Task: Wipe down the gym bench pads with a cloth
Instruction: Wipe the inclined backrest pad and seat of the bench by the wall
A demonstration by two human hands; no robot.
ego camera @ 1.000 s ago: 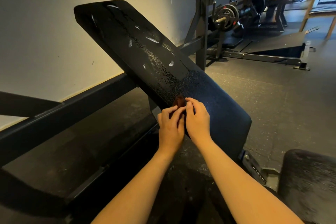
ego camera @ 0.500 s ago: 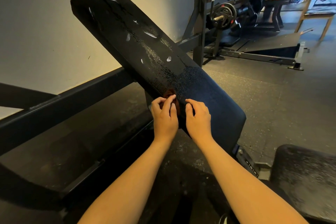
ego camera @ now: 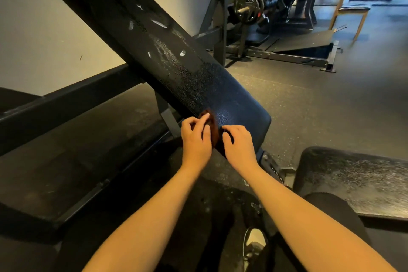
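The left hand (ego camera: 196, 139) pinches its grip on the bunched cloth (ego camera: 211, 125), the right hand (ego camera: 239, 144) grip unclear; so small a wad could slide off the wet-looking back pad (ego camera: 154, 40).

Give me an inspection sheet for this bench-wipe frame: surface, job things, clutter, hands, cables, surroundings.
Surface: inclined black vinyl backrest pad, wet-speckled, white scuffs up top.
Job's things: small brown cloth on the pad's lower end; black seat pad at right, speckled.
Clutter: nothing seen.
Grippers: left hand fingers curled on the cloth; right hand fingers curled beside it, grip unclear.
Cables: nothing seen.
Surroundings: beige wall, dark rubber floor, round black weight plate, wooden chair.
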